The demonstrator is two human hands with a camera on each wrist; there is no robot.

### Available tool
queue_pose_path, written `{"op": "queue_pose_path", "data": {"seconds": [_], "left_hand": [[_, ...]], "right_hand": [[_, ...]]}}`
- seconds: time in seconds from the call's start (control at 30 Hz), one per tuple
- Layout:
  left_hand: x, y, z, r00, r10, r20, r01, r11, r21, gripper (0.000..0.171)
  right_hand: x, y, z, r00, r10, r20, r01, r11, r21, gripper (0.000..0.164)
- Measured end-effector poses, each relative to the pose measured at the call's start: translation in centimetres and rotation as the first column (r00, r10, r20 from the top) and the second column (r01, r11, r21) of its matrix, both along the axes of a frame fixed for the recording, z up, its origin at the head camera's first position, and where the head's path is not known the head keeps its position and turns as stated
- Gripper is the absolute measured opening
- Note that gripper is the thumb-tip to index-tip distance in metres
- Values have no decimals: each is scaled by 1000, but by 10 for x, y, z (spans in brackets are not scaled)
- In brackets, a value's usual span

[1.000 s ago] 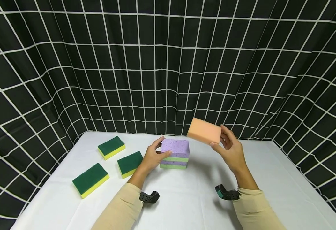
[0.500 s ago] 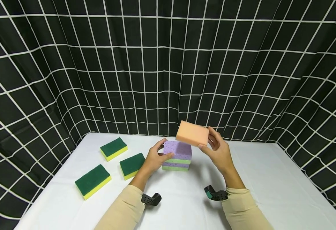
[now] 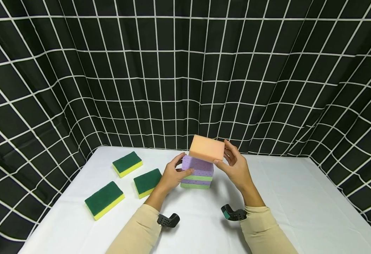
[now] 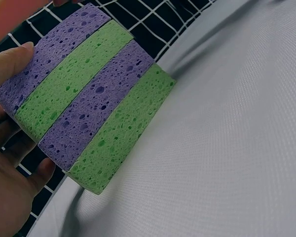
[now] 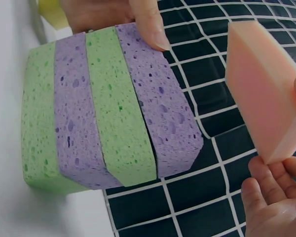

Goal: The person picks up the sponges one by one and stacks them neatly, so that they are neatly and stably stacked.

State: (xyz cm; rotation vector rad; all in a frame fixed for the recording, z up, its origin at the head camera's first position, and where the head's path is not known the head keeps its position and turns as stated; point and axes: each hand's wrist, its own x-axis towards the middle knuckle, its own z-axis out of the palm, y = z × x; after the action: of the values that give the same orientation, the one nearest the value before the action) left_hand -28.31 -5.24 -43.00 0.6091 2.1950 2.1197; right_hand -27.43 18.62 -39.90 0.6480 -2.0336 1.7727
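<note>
A stack of sponges, purple and green in turn, stands on the white table, with a purple sponge (image 3: 198, 164) on top and a green sponge (image 4: 126, 131) at the bottom. My left hand (image 3: 172, 174) grips the stack's left side near the top, thumb on the front and fingers behind. My right hand (image 3: 236, 167) holds an orange sponge (image 3: 206, 148) by its right end, thumb at the near side. The orange sponge is slightly tilted and hangs just above the stack; in the right wrist view a gap shows between them.
To the left lie three yellow sponges with dark green scouring tops: a back one (image 3: 127, 164), a middle one (image 3: 147, 181) partly behind my left forearm, and a front one (image 3: 104, 199). A black curtain with white grid lines (image 3: 160, 88) surrounds the white table (image 3: 283, 197).
My right hand has moved left and slightly down with the orange sponge, from right of the stack to over it. My left hand keeps its hold on the stack. The view shifts slightly.
</note>
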Motion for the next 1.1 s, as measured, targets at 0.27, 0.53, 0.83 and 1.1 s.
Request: {"op": "queue_pose_path", "data": {"seconds": [0.27, 0.53, 0.83, 1.1], "left_hand": [[0, -2, -2, 1000, -3, 4, 3, 1000, 19, 77], [-1, -3, -2, 1000, -9, -27, 9, 1000, -8, 75], [-2, -2, 0, 1000, 0, -15, 0, 1000, -19, 79], [-2, -3, -1, 999, -11, -42, 11, 1000, -16, 82]], "right_hand": [[-8, -6, -9, 999, 49, 13, -49, 998, 24, 78], [-13, -9, -19, 997, 59, 45, -62, 996, 66, 77], [-12, -9, -18, 993, 77, 94, -82, 995, 59, 77], [-11, -10, -21, 988, 88, 128, -100, 991, 88, 76]]}}
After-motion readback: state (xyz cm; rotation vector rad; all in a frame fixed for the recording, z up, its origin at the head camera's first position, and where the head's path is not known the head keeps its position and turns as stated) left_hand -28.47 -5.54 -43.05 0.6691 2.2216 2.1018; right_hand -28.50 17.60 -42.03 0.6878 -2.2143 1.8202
